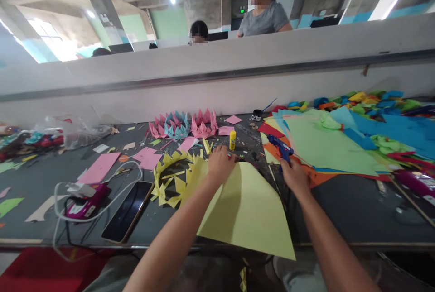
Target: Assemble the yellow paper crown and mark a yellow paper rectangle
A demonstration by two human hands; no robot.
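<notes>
A large yellow paper sheet (249,213) lies on the dark table (343,210) in front of me, hanging over the near edge. My left hand (220,163) rests closed on the sheet's far edge, fingers curled out of sight. My right hand (295,175) is at the sheet's right corner, closed around a blue glue gun (280,146) that points away from me. A spiky yellow paper ring (173,179) lies just left of the left hand. A small yellow glue stick (232,140) stands upright beyond it.
Pink and blue folded paper crowns (185,125) sit at the back. A stack of coloured sheets (326,147) and paper scraps (374,102) fill the right. A phone (128,210), a pink tool (86,203) with white cable and pink paper (99,167) lie left. Two people are behind the partition (217,74).
</notes>
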